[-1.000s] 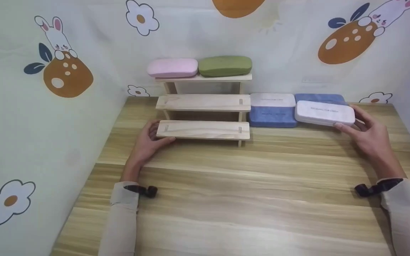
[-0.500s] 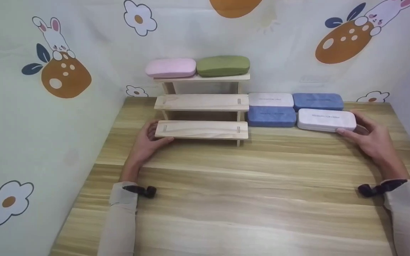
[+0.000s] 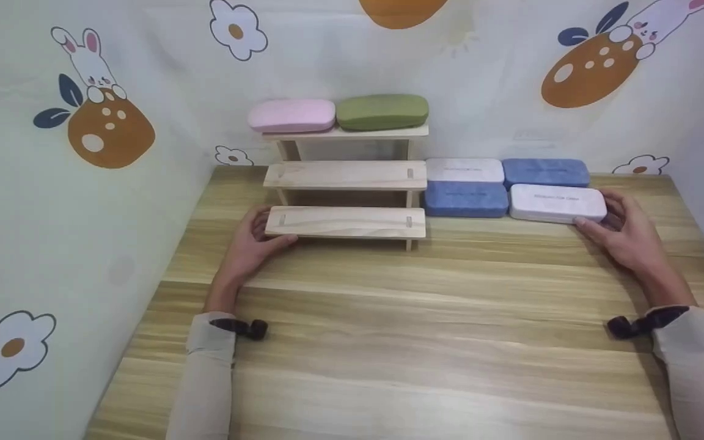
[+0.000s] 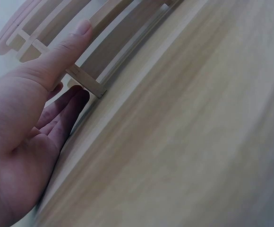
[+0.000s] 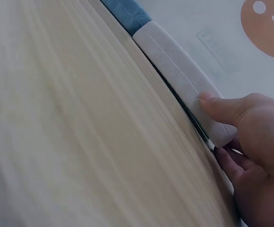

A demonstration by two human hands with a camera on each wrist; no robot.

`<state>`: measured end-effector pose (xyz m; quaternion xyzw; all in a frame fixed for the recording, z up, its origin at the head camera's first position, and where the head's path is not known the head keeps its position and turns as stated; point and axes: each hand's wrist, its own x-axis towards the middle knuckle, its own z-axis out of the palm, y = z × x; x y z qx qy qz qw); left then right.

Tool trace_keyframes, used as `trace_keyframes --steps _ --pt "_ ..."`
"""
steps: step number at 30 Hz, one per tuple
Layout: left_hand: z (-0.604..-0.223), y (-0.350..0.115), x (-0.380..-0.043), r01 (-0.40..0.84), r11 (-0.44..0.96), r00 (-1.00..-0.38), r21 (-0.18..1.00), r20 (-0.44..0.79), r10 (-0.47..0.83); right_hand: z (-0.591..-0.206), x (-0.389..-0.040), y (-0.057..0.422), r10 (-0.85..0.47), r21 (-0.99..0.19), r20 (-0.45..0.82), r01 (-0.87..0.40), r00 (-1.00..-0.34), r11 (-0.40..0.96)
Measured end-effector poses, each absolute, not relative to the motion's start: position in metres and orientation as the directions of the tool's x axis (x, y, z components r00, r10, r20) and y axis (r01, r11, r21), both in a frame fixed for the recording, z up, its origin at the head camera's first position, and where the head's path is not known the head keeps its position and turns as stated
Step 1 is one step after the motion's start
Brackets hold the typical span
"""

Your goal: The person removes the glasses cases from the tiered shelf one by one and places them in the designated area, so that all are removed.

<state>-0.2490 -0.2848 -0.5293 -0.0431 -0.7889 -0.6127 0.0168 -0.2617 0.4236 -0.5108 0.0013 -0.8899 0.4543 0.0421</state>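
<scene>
My left hand grips the left end of the lowest shelf of a three-tier wooden stand, thumb along the shelf's front in the left wrist view. My right hand pinches the right end of a white glasses case. In the right wrist view, the thumb lies on that case's front face, and a thin dark line runs under it. Its left end is right at a blue glasses case. Behind these are another white case and another blue case.
On the stand's top shelf sit a pink glasses case and a green one. The wood-grain table stretches in front of the stand. Patterned walls rise behind and at both sides.
My right hand has brought the white case down and forward, off its overlap with the rear blue case, then slightly left beside the front blue case. My left hand keeps its hold on the stand.
</scene>
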Motion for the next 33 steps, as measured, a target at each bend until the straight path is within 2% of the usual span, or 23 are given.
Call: trace_keyframes --steps 17,22,28,33 --pt "-0.525 -0.286 -0.249 0.081 0.253 -0.996 0.964 0.069 0.054 -0.512 -0.264 0.41 -0.017 -0.729 0.189 -0.152 -0.982 0.668" --pt "-0.525 -0.287 -0.248 0.077 0.243 -0.997 0.967 0.068 0.046 -0.511 -0.266 0.408 -0.031 -0.721 0.185 -0.157 -0.982 0.675" --pt "-0.526 -0.286 -0.248 0.075 0.243 -0.997 0.967 0.065 0.048 -0.505 -0.267 0.403 0.023 -0.752 0.158 -0.105 -0.987 0.651" --pt "-0.527 -0.285 -0.248 0.078 0.237 -0.996 0.968 0.067 0.056 -0.499 -0.268 0.394 0.08 -0.744 0.219 -0.114 -0.972 0.659"
